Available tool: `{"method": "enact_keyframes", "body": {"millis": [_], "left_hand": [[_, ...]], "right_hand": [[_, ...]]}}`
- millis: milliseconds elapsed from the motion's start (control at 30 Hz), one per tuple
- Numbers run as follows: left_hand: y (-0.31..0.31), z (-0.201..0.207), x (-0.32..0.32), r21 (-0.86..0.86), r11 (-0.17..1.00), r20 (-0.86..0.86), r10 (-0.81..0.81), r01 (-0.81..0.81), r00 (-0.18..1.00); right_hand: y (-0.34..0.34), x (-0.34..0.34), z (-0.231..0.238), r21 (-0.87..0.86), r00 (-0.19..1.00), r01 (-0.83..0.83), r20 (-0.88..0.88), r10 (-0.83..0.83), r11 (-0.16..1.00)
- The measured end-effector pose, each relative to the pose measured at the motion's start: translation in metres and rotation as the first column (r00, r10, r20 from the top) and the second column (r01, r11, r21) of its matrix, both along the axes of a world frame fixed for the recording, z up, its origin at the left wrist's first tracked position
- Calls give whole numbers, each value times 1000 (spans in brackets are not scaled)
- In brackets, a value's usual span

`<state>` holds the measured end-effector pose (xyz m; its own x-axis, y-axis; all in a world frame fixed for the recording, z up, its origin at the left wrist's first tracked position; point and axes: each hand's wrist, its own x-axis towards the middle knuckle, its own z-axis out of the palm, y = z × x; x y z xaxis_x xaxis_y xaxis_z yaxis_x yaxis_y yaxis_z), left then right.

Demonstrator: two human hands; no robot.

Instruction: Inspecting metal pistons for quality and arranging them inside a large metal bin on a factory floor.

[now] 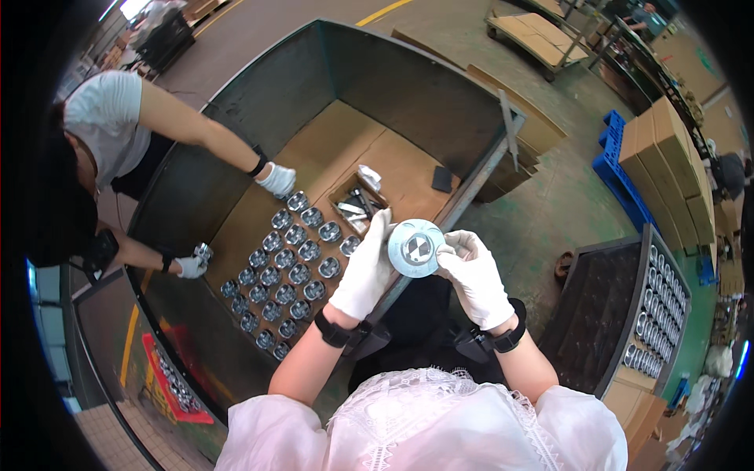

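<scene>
Held up in front of me is a round silver metal piston [415, 248], its flat crown with a dark-and-light centre facing up. My left hand [366, 271], in a white glove, is closed on its left edge. My right hand [477, 279], gloved too, pinches the right edge between thumb and bent fingers. Beyond my left hand, several pistons [285, 293] stand in rows on the cardboard-lined floor of a large dark metal bin [416, 94]. A small cardboard box [339, 191] of tools sits beside them, with a crumpled white cloth [369, 177] at its far edge.
At left, a co-worker reaches in; one gloved hand [279, 180] is by the pistons, the other [191, 265] holds one. A dark pad [442, 179] lies in the bin. Right stand a rack [593, 314] with piston rows and cartons [667, 165] by a blue pallet [620, 177].
</scene>
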<state>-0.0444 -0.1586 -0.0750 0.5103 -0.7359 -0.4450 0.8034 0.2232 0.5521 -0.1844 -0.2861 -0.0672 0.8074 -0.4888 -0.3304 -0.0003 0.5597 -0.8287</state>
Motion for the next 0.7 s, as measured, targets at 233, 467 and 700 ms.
{"method": "enact_keyframes", "body": {"millis": [233,467,700], "left_hand": [[0,-4,-35,436,895,709,-277,-94,648],[-24,34,-60,112,951,990,-133,-287,-52],[-31,36,-71,70,961,981,-115,-268,-155]], "right_hand": [[1,-23,-4,13,989,143,44,-143,990],[13,-31,-10,408,939,100,262,-222,907],[23,-41,3,320,970,-7,234,-72,947]]}}
